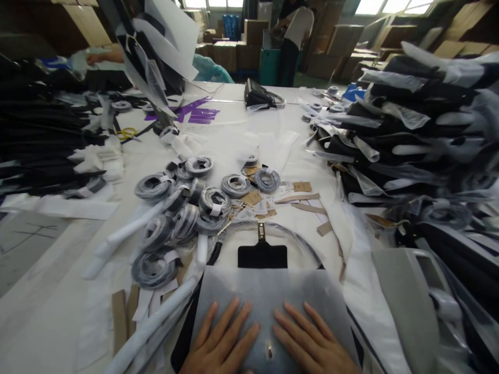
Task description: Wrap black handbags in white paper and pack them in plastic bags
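Note:
A black handbag [262,256] lies flat at the near edge of the table, its clasp flap pointing away from me and its wrapped handle arching beyond. Over its body rests a translucent plastic sheet [268,285], with a small metal fitting [269,350] showing near the bottom. Spread flat on the left half of the sheet is my left hand [224,337], fingers apart. My right hand [307,337] presses flat on the right half in the same way. Neither hand grips anything.
Coiled, wrapped straps [214,202] and brown tags [252,197] lie beyond the bag. Wrapped black bags [413,124] are piled at right, black pieces [42,135] at left. A grey tape dispenser [405,306] stands close on the right. A person [298,36] stands in the background.

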{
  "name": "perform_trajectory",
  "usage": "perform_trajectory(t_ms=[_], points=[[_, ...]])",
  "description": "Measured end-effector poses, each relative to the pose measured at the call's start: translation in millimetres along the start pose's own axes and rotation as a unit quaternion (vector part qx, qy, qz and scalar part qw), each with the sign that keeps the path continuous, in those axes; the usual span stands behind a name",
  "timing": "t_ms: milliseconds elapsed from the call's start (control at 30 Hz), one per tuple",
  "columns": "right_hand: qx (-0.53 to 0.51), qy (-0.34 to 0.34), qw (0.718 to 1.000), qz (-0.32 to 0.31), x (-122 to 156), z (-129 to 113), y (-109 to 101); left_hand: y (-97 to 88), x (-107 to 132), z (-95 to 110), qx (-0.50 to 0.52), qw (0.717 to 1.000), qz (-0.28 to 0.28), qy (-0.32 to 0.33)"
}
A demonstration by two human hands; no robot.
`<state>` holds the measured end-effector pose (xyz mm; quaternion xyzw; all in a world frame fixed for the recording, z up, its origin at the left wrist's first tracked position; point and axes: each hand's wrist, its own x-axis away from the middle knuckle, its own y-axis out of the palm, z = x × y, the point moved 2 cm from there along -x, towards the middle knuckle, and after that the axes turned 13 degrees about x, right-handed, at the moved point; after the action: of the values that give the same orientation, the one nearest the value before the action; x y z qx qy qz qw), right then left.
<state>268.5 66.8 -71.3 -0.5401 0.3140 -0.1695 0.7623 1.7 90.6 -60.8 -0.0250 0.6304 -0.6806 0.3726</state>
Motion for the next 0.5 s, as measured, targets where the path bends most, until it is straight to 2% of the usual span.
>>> perform_trajectory(t_ms=[100,233,367,500], points=[[-0.054,0.019,0.998,0.002,8.8,3.5,5.4,-1.6,4.0,-12.5,0.008,0.998,-0.062,0.008],[-0.118,0.043,0.992,-0.027,8.0,17.5,-6.1,-19.4,-7.4,-27.1,0.051,0.994,-0.087,-0.045],[-0.089,0.058,0.994,-0.035,-15.3,37.3,-17.1,-31.5,-39.1,-33.3,0.047,0.991,-0.065,-0.104],[-0.049,0.126,0.991,-0.021,-41.6,43.8,-9.1,-23.9,-60.7,-34.8,0.073,0.987,-0.058,-0.128]])
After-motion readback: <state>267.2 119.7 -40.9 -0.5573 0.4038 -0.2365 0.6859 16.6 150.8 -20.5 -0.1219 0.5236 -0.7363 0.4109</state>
